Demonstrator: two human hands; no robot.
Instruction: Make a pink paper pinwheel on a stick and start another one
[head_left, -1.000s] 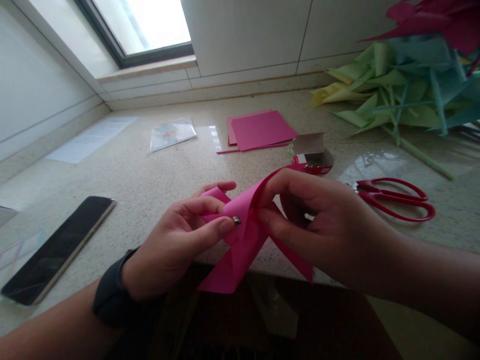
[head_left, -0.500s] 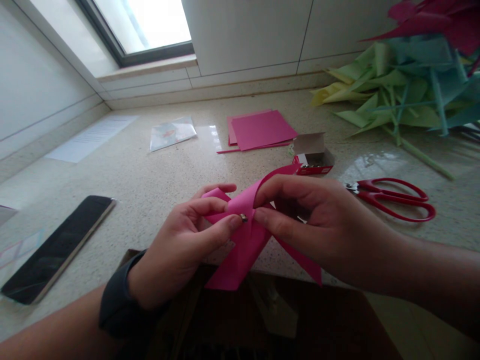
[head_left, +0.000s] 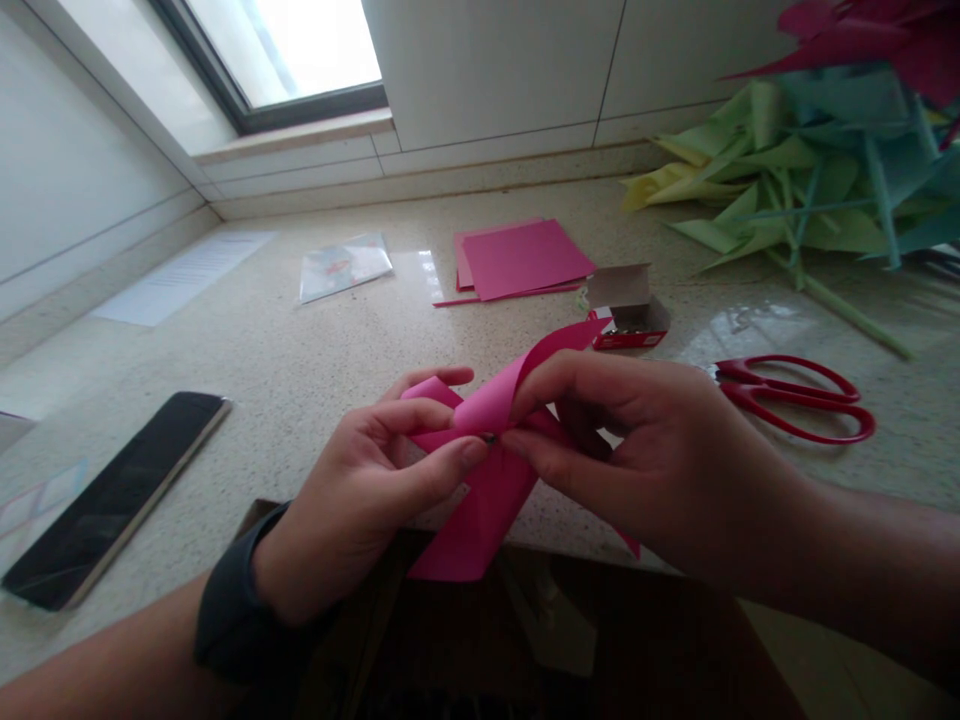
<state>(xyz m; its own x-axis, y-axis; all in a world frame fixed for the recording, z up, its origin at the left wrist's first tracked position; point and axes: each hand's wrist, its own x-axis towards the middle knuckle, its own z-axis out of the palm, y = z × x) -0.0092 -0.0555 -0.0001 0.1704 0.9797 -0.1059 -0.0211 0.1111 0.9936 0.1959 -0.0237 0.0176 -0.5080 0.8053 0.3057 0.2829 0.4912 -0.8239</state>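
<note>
Glossy pink paper piece (head_left: 480, 490), curled into loops, at lower centre of frame over the counter edge, left hand (head_left: 360, 500) and right hand (head_left: 637, 450) fingers pinched on it, red scissors (head_left: 795, 395) right, black phone (head_left: 112, 500) lower left, small red box (head_left: 630, 315) behind.

Left hand (head_left: 367, 480) and right hand (head_left: 637, 450) pinch together, fingertips meeting.

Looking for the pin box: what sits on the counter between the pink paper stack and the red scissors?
In the head view, a small open red box sits between the pink paper stack and the red scissors.
</note>
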